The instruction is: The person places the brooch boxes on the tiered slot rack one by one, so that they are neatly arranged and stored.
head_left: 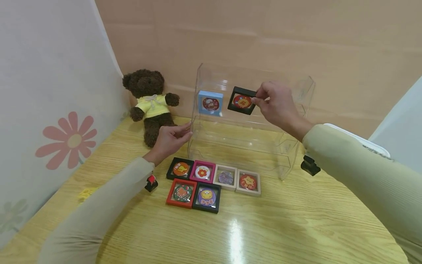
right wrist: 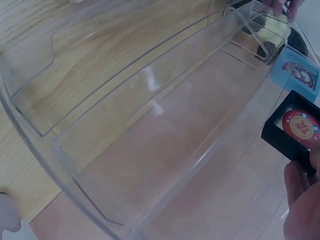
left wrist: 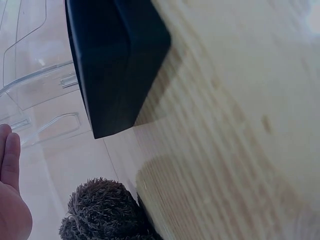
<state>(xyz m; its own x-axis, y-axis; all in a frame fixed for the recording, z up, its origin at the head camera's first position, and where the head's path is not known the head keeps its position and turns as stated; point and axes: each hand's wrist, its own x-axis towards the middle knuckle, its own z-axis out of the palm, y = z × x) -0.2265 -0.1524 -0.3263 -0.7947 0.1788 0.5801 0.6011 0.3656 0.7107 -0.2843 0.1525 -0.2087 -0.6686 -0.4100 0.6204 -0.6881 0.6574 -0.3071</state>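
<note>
My right hand [head_left: 277,104] pinches the right edge of a black square display frame [head_left: 236,109] holding a red round badge. It is tilted, at the upper tier of a clear tiered display stand [head_left: 244,148]. A light-blue frame [head_left: 211,94] with a dark red badge stands on that tier to its left. My left hand [head_left: 169,141] holds the stand's left side edge between thumb and fingers; the left wrist view shows only part of this hand [left wrist: 12,195]. In the right wrist view the black frame [right wrist: 285,117] is beside the blue one [right wrist: 280,70].
Several framed badges lie before the stand, including a pink frame [head_left: 212,172], a red frame [head_left: 169,196] and a beige frame [head_left: 258,183]. A brown teddy bear [head_left: 153,104] in yellow sits left of the stand. Behind is a peach backdrop [head_left: 247,36]; yellow strings [head_left: 86,193] lie at left.
</note>
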